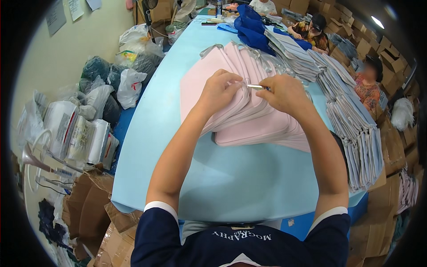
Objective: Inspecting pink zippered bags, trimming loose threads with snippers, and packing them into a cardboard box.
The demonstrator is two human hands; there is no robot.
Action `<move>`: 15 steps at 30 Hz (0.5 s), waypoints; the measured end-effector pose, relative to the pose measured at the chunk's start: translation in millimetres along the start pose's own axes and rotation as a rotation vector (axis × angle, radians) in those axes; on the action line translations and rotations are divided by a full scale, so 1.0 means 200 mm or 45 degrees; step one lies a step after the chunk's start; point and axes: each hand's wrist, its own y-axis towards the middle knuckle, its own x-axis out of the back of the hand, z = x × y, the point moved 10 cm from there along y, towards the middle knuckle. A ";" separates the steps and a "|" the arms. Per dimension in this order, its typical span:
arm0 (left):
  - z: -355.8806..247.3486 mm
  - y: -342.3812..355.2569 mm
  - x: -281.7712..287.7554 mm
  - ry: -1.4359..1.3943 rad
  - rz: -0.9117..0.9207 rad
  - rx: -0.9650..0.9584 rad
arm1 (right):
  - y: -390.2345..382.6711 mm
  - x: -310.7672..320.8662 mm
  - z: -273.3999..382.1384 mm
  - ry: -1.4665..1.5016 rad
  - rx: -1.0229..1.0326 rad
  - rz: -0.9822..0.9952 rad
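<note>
Pink seat pads point(253, 132) with piped edges lie in an overlapping pile on the light blue table. Grey ties point(211, 50) show along their far side. My left hand point(219, 92) is closed, its thumb and fingers pinching the edge of an upper pad. Small metal thread snips point(255, 86) are in my closed right hand point(285, 94). Their blades point left, to the spot where my left fingertips grip the pad. Whether a thread lies between the blades is too small to tell.
Long stacks of grey-blue pads point(351, 120) run along the table's right side. Dark blue cloth point(251, 29) is heaped at the far end. Two people sit beyond the stacks, another at the far end. Plastic bags point(131, 86) and an open cardboard box point(86, 204) stand left of the table point(147, 164).
</note>
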 end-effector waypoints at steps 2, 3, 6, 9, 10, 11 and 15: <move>0.00 0.00 0.00 0.025 -0.031 0.013 | -0.01 -0.01 0.00 -0.010 -0.025 0.018; 0.00 0.00 0.01 0.051 -0.061 0.029 | 0.00 -0.01 -0.01 -0.012 -0.027 0.017; 0.02 -0.01 0.00 -0.032 -0.150 0.042 | 0.01 -0.02 0.02 -0.001 0.018 0.004; 0.04 -0.01 0.01 0.053 -0.246 0.072 | 0.02 -0.03 0.03 0.000 0.045 -0.025; 0.05 -0.01 0.01 0.056 -0.243 0.072 | 0.03 -0.04 0.04 0.039 0.030 -0.007; 0.04 -0.01 0.01 0.095 -0.261 0.040 | 0.04 -0.04 0.04 0.079 0.015 0.011; 0.00 -0.01 0.00 0.127 -0.283 -0.071 | 0.05 -0.07 0.02 0.088 0.046 -0.028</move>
